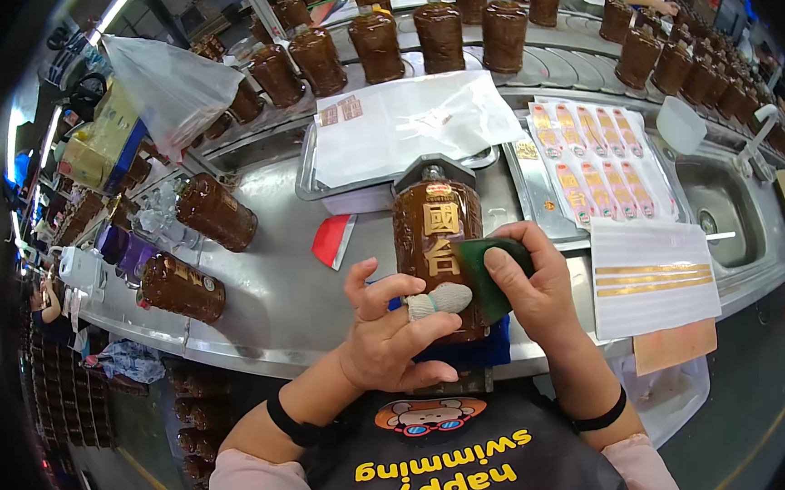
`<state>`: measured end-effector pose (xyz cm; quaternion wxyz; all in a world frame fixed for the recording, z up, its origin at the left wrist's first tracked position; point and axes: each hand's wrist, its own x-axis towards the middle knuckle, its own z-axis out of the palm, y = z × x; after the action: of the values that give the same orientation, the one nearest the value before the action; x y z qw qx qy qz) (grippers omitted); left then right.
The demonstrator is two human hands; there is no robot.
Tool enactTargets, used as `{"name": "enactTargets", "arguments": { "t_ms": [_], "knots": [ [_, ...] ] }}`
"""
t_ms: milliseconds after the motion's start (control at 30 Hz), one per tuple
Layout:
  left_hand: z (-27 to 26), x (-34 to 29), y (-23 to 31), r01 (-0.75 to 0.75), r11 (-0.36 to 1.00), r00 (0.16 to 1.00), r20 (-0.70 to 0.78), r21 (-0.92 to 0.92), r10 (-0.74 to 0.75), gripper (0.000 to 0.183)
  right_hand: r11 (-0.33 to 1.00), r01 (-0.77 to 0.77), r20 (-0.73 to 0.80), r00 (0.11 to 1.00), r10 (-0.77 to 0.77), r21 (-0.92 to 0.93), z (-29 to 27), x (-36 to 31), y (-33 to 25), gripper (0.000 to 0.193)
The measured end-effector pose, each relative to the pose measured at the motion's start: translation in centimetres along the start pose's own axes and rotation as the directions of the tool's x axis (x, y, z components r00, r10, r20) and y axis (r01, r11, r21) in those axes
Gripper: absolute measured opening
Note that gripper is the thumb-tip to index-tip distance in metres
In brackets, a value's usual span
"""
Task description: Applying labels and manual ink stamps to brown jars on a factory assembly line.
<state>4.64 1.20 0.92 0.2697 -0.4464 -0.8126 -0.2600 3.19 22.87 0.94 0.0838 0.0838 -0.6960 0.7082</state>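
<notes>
A tall brown bottle (437,233) with gold characters on its front lies lengthwise on the steel bench in front of me, resting on a blue cloth (477,348). My left hand (389,332) steadies its lower left side; one finger is wrapped in a pale bandage. My right hand (527,281) presses a dark green pad (483,270) against the bottle's right side.
Two more brown bottles (215,212) (180,287) lie on the bench at left. A steel tray (307,164) holds white sheets, and label sheets (592,163) lie at right beside a sink (722,208). Several bottles line the conveyor (543,61) behind. Another person sits at far right.
</notes>
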Motion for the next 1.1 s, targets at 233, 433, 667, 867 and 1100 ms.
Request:
{"name": "enactTargets", "arguments": {
  "t_ms": [233,433,667,867,1100],
  "knots": [
    [-1.0,2.6,-0.7,0.089,0.993,0.996,-0.004,0.072,-0.089,0.061,0.964,-0.123,-0.040,0.990,0.136,0.237,0.7,0.5,0.3,0.017],
    [-0.6,2.2,-2.0,0.111,0.992,0.992,0.046,0.062,-0.114,0.063,0.979,-0.118,-0.031,0.992,0.125,0.166,0.3,0.8,1.6,0.018],
    [0.3,0.6,-2.3,0.197,0.980,0.977,-0.087,0.006,-0.196,0.053,0.984,-0.078,-0.079,0.993,0.091,0.157,1.2,1.6,-0.6,0.022],
    [0.4,-0.4,-2.8,0.187,0.979,0.981,-0.077,0.086,-0.181,0.052,0.990,-0.110,-0.066,0.991,0.116,0.094,0.9,1.4,1.5,0.021],
    [-0.7,0.6,-2.9,0.144,0.983,0.989,-0.047,0.112,-0.139,0.048,0.914,-0.195,-0.051,0.973,0.227,0.355,0.9,0.7,2.2,0.022]
  ]
}}
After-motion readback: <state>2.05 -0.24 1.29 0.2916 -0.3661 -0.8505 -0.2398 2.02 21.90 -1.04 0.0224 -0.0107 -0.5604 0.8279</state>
